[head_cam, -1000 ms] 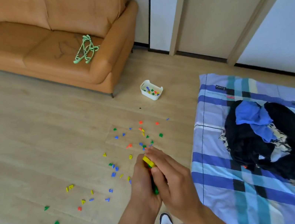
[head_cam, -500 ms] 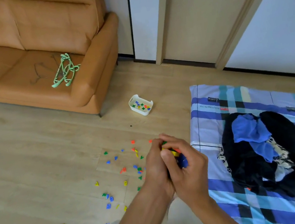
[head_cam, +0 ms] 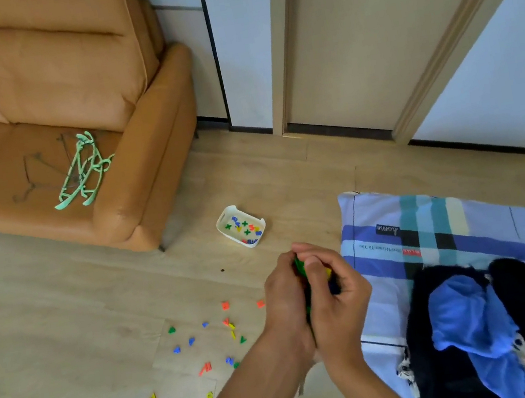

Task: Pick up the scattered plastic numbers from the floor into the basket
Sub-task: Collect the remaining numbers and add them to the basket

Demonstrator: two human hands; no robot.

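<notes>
Fingers (head_cam: 314, 270) of both hands cupped around plastic numbers (head_cam: 300, 267) | basket (head_cam: 240, 226) beyond, apart

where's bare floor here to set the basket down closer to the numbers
Bare floor runs left of the scattered numbers, in front of the sofa. A smaller bare strip lies between the white basket and the cupped hands. The blanket fills the right.

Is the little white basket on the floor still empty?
No, the white basket already holds several coloured plastic numbers, green, red, blue and yellow, lying on its bottom.
</notes>
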